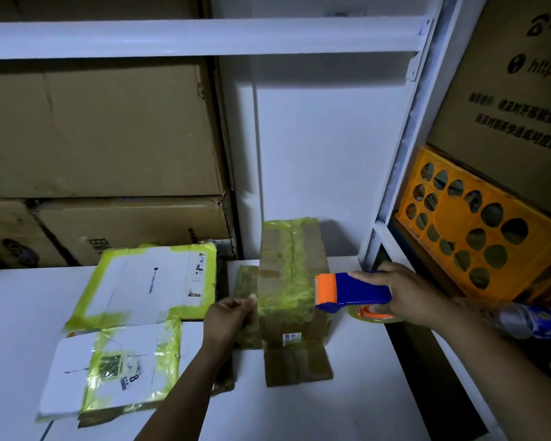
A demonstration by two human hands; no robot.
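A brown cardboard box (291,275) wrapped in yellow-green tape stands on the white table (299,409), one flap lying open toward me. My left hand (231,316) presses against the box's left side, fingers loosely curled at its edge. My right hand (401,292) grips a blue tape dispenser (353,292) with an orange head, held against the box's right side. A roll of tape (374,315) sits under the dispenser.
Two flat white parcels (147,281) (115,367) edged in yellow-green tape lie at the left. Large cartons (99,128) fill the shelf behind. An orange perforated crate (477,230) leans at the right, and a plastic bottle (531,319) lies below it.
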